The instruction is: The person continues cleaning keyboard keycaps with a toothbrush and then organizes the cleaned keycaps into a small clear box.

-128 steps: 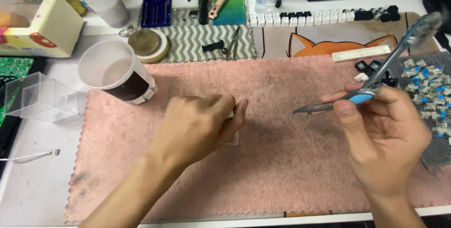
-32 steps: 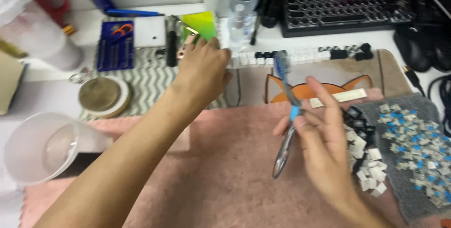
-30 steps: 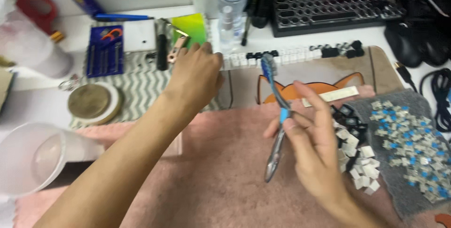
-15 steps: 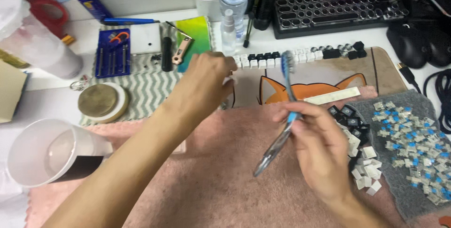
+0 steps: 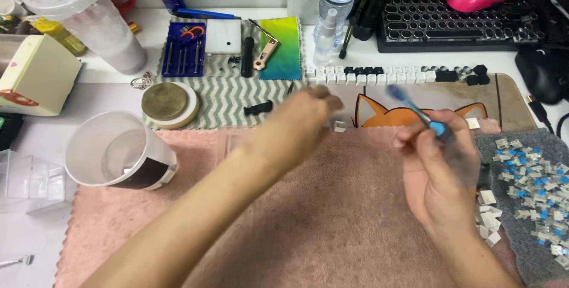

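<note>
Working over the pink towel [image 5: 332, 217] that covers most of the desk, I judge the keycap job to be somewhere in the middle — a long row of white and black keycaps [image 5: 397, 75] is already lined up along the top edge of the fox-print mat [image 5: 504, 95], while loose white keycaps [image 5: 489, 214] are heaped at the towel's right edge and a spread of blue-stemmed switches [image 5: 533, 187] lies on the grey cloth [image 5: 515, 145], so there looks to be plenty left. My right hand [image 5: 441, 169] is closed around the blue-handled tool [image 5: 424, 119], its tip slanting up and to the left. My left hand [image 5: 302, 125] is blurred with motion, fingers curled just beside a single white keycap [image 5: 339, 126] near the mat's lower edge; I cannot tell whether it grips anything. As for containers, the big white cup [image 5: 115, 157] at the towel's left corner looks empty save for a faint wet sheen, though I cannot be sure, and the clear plastic box [image 5: 29, 181] beside it shows nothing inside. The frosted tumbler [image 5: 89, 18] at the back wears a lid and its contents are hidden — the clear bottle [image 5: 338, 3] holds some water, and the blue case [image 5: 185, 48] lies open with slim tools in it.
</note>
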